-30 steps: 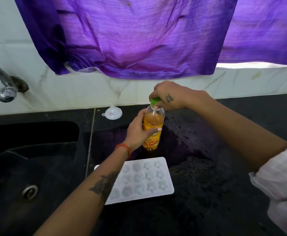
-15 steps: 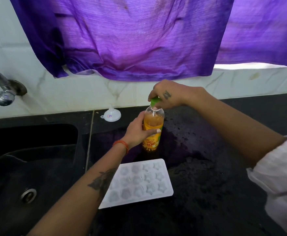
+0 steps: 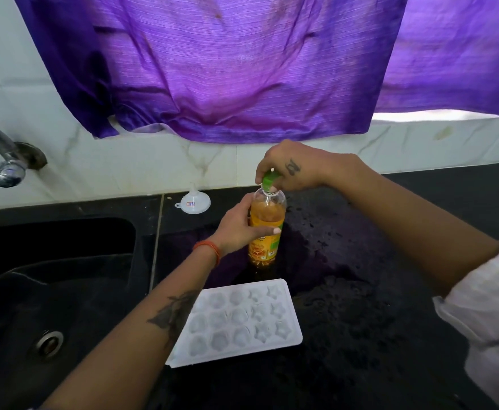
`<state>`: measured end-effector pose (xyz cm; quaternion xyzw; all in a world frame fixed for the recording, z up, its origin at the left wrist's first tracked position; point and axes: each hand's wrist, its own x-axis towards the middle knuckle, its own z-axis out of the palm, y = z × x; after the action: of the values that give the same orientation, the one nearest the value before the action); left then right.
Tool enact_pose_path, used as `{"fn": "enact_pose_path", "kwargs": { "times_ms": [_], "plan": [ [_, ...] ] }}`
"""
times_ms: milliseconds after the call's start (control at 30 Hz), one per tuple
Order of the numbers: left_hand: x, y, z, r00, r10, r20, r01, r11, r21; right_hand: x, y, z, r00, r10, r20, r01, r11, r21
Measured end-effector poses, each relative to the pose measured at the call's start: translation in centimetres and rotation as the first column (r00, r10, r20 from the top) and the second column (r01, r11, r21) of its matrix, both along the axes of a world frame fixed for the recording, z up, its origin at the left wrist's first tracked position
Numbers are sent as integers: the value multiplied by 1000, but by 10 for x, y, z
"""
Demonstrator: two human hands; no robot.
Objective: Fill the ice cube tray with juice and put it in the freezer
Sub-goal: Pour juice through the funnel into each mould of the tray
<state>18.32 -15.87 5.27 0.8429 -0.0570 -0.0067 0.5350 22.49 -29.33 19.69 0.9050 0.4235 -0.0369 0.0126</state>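
head: hands [image 3: 289, 170] grip smooth plastic bottle [image 3: 266, 229].

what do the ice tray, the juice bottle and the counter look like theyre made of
Ice cube tray: probably plastic or silicone; white, matte, with moulded star and round cells. Juice bottle: clear glossy plastic, since the orange juice shows through above the label; green cap looks plastic too. Counter: likely polished black stone, speckled and reflecting the purple curtain.

A purple curtain [image 3: 236, 69] hangs over the white marble wall [image 3: 94, 167]. Below it, a small white funnel [image 3: 193, 201] lies on the black counter [image 3: 390, 291], near the wall. At the left are a black sink [image 3: 50, 291] and a metal tap [image 3: 3, 161].
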Motion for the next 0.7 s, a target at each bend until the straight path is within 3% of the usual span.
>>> {"fn": "enact_pose_path", "kwargs": {
  "times_ms": [200,333,567,700],
  "plan": [
    [-7,-9,-8,999,21,-25,-24,994,-108,-7,-23,-14,998,-25,-49,36,969,244],
    [-7,-9,-9,998,-28,-50,20,989,-147,-8,-27,-20,999,-26,-35,35,958,286],
    [-1,-2,-9,996,-56,-76,46,991,-127,-2,-15,-6,990,-69,-123,88,984,153],
    [-3,-13,-20,989,139,48,-135,989,-68,2,-4,-4,991,-129,-28,130,991,30]
  ]
}}
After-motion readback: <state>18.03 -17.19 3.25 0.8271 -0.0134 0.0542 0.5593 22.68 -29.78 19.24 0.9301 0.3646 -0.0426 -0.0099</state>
